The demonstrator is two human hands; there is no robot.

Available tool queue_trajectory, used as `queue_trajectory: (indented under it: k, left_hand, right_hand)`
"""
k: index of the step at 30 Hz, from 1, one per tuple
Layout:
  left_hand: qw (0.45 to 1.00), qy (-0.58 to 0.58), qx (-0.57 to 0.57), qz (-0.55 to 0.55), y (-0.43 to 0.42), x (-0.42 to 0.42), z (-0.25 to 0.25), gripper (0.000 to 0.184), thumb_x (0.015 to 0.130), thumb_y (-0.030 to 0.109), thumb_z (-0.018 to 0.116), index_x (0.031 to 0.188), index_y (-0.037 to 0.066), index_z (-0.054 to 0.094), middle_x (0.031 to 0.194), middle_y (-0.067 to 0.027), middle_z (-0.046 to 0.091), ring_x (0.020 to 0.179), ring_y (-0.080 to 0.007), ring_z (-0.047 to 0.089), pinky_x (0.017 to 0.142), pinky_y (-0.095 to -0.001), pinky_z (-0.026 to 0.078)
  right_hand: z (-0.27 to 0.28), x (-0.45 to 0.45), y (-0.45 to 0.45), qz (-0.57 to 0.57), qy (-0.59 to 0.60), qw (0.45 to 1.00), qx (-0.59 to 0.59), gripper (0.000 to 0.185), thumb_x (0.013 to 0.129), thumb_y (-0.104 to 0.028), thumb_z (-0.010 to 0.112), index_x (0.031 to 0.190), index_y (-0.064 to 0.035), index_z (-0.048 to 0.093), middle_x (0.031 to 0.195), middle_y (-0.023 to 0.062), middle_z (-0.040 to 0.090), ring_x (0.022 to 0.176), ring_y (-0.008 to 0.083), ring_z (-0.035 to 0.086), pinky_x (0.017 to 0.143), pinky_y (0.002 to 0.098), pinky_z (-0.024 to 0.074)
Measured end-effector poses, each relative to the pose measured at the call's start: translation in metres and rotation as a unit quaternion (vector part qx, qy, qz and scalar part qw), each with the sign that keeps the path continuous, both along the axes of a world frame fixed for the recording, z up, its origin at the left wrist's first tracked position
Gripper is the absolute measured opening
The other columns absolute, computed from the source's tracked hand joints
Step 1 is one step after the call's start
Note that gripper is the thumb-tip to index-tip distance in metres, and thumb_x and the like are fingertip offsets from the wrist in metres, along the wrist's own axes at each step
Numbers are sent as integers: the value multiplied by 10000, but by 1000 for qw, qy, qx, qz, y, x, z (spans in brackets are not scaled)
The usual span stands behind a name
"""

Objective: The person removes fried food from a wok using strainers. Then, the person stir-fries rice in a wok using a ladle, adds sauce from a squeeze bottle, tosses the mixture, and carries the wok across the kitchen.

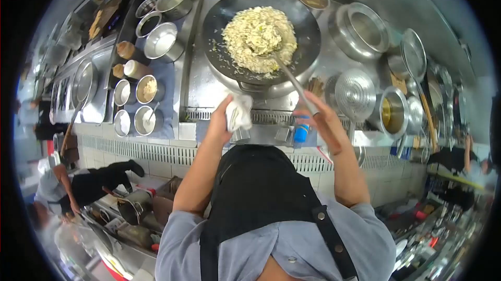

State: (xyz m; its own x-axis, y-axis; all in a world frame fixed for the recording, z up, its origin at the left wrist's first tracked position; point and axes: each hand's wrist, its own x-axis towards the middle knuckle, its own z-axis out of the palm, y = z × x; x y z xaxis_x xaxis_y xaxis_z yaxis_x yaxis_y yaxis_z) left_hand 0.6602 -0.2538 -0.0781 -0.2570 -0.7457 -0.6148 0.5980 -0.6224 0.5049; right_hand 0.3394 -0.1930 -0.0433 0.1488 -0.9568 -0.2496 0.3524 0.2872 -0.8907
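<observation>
A dark wok (214, 25) on the stove holds a heap of yellowish fried rice (250, 30) with bits of egg and green. A ladle (292, 80) has its bowl sunk in the rice, and its long handle slants down toward me. My right hand (326, 119) is at the handle's brown end, which lies across the palm and wrist; the hand is slightly blurred and its grip looks loose. In my left hand (221, 120) is a folded white cloth (239, 113), gripped just in front of the wok's near handle (253, 88).
Metal pots (163, 42) and seasoning containers (146, 89) stand on the left. On the right are a perforated skimmer (355, 94), stacked bowls (365, 27), a pot of yellow liquid (390, 111) and a strainer (413, 54). Co-workers (62, 182) are behind at both sides.
</observation>
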Motion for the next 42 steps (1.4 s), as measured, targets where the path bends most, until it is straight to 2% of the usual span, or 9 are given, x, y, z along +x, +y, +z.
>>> queue_trajectory:
  k: [6, 8, 12, 15, 23, 27, 34, 38, 42]
  left_hand:
    - [997, 9, 67, -30, 105, 61, -20, 394, 981, 273, 664, 1265, 14, 577, 1081, -144, 701, 986, -291, 714, 879, -428, 594]
    - [997, -12, 61, -40, 121, 80, -17, 379, 982, 272, 665, 1248, 17, 581, 1085, -143, 700, 981, -288, 713, 868, -426, 593]
    - [998, -37, 35, -40, 143, 126, 1, 370, 978, 269, 671, 1241, 23, 592, 1090, -134, 699, 968, -275, 712, 856, -423, 591]
    - [999, -42, 19, -18, 159, 167, -7, 392, 979, 265, 669, 1273, 19, 583, 1102, -138, 698, 975, -270, 710, 860, -423, 589]
    - [999, -31, 29, -12, 187, 204, -2, 444, 990, 261, 650, 1322, -14, 546, 1197, -165, 679, 1072, -282, 692, 911, -420, 578]
    - [999, -22, 37, -21, 173, 185, -8, 443, 982, 248, 659, 1324, -11, 548, 1171, -160, 691, 1009, -284, 709, 871, -421, 588]
    - [998, -51, -11, -43, 144, 126, 11, 351, 964, 232, 673, 1224, 11, 587, 1061, -125, 693, 932, -242, 706, 809, -390, 590]
    - [996, -82, -13, -15, 129, 105, 18, 394, 963, 223, 674, 1268, -1, 566, 1090, -129, 691, 940, -247, 708, 820, -386, 586]
    - [998, -68, -14, 3, 113, 83, 10, 398, 969, 230, 672, 1271, -7, 566, 1097, -136, 691, 961, -253, 709, 853, -384, 587]
  right_hand:
    - [3, 68, 61, -27, -285, 952, 105, 633, 1013, -157, 586, 1599, -99, 352, 1075, 100, 628, 769, 140, 629, 552, 322, 518]
    - [27, 83, 69, 5, 40, 994, 98, 651, 997, -114, 585, 1600, -84, 341, 1005, 85, 608, 761, 122, 622, 559, 315, 514]
    - [-6, 112, 116, -43, 454, 890, 13, 714, 938, -37, 574, 1604, -142, 339, 795, 116, 577, 696, 200, 599, 623, 348, 508]
    - [-12, 126, 133, -70, 566, 821, -4, 766, 877, 9, 569, 1586, -208, 379, 1215, 287, 634, 1022, 466, 641, 896, 470, 528]
    - [170, 99, 166, 71, 647, 759, 28, 713, 924, -54, 611, 1576, -257, 409, 1083, 280, 694, 945, 447, 680, 836, 508, 533]
    - [122, 87, 102, 98, 713, 693, 48, 657, 968, -130, 590, 1570, -325, 414, 1069, 286, 694, 945, 427, 677, 896, 490, 524]
    - [45, 115, 31, 64, 635, 768, 54, 665, 997, -170, 527, 1595, -379, 325, 1083, 332, 673, 1007, 477, 664, 929, 543, 501]
    - [92, 50, 85, 142, 692, 707, 35, 688, 980, -134, 549, 1609, -301, 324, 992, 285, 699, 879, 445, 694, 829, 541, 532]
    - [94, 0, 72, 47, 554, 826, 89, 676, 982, -143, 567, 1607, -284, 354, 945, 197, 705, 786, 319, 685, 786, 443, 535]
